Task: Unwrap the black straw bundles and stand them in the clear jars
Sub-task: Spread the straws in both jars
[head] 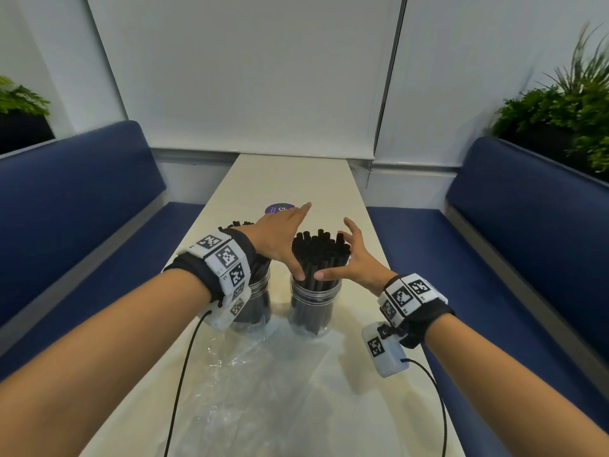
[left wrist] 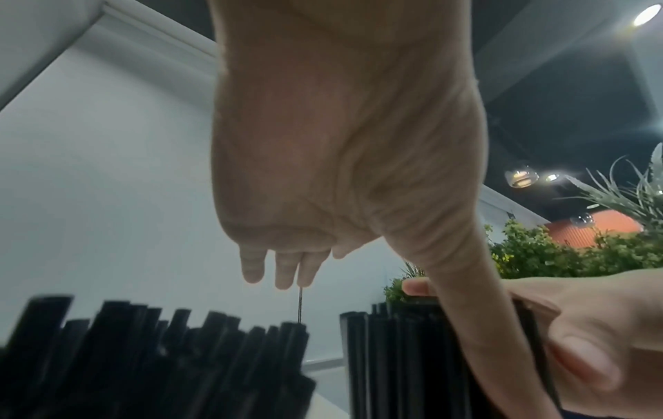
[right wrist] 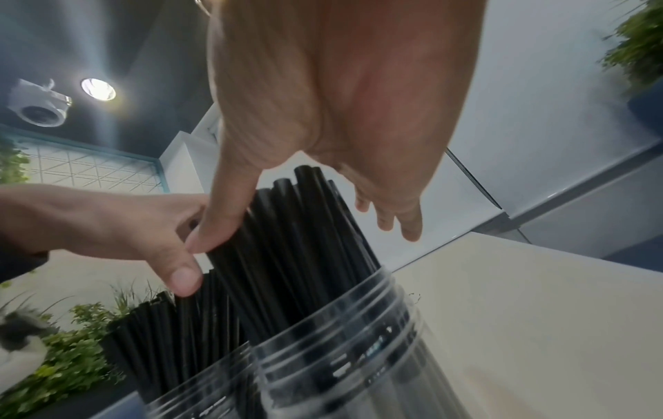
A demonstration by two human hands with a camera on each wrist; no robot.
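Two clear jars stand side by side on the white table [head: 296,179]. The right jar [head: 315,308] holds an upright bunch of black straws [head: 321,255]. The left jar [head: 258,291], also full of black straws [head: 235,224], is mostly hidden behind my left wrist. My left hand [head: 280,239] lies along the left side of the right bunch, fingers straight, thumb tip touching the straws just above the rim. My right hand [head: 357,258] is on the other side, fingers spread, thumb [right wrist: 222,221] on the straws [right wrist: 287,241]. Neither hand grips anything.
Crumpled clear plastic wrap [head: 263,374] lies on the table in front of the jars. A round purple sticker [head: 280,208] is behind them. Blue benches [head: 82,199] flank the table, with plants [head: 566,110] at both sides and a wall behind.
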